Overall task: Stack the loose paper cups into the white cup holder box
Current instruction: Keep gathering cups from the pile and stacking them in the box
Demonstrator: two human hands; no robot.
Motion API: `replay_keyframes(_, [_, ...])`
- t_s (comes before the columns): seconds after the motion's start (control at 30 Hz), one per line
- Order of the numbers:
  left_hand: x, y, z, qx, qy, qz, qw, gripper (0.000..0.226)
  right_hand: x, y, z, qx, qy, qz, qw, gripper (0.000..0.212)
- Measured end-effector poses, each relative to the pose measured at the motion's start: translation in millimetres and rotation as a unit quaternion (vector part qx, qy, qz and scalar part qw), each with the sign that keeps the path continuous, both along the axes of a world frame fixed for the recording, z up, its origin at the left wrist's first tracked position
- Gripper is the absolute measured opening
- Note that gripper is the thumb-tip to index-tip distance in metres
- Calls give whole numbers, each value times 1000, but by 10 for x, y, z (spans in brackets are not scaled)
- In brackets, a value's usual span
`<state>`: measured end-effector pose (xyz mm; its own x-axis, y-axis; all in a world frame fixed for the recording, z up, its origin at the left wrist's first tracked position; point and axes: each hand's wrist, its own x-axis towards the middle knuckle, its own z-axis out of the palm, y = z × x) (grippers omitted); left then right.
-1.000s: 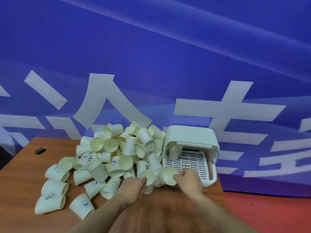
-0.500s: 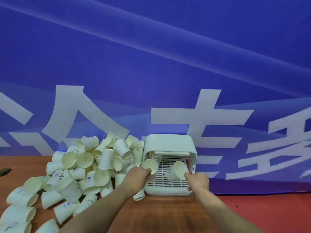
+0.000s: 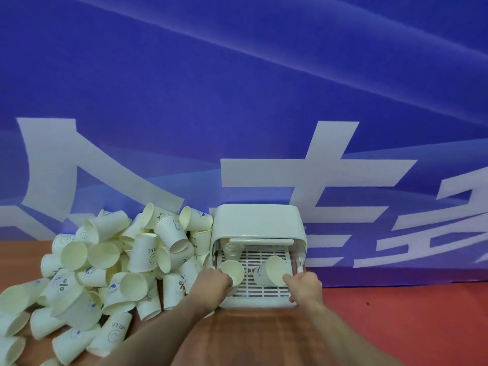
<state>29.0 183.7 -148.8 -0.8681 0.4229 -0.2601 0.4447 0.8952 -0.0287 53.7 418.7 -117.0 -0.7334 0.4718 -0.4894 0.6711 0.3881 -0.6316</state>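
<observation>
Partly hidden: cup stack [image 3: 232,249] behind box lid [image 3: 260,241]; hands [image 3: 211,282] gripping cups

Lighting's looking bright and even, barely casting shadows; wide-angle lens is bending the edges, and everything's looking kinda soft.

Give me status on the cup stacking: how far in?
Early. Done: one short stack of cups stands in the back left of the white cup holder box. In hand: the left hand and the right hand each hold a cup over the box's slatted tray, the left cup and the right cup. Left: the big pile of loose cups on the table.
</observation>
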Motion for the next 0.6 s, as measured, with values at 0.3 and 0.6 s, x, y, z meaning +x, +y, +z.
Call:
replay_keyframes(0.3, [-10,-4,-247,-7,-17,8,1000,42,-86,-43,-225,3,13,45,999,17])
replay_keyframes(0.6, [87,-124,-219,26,2,34,999,44,-80,-214,-110,6,29,74,997,22])
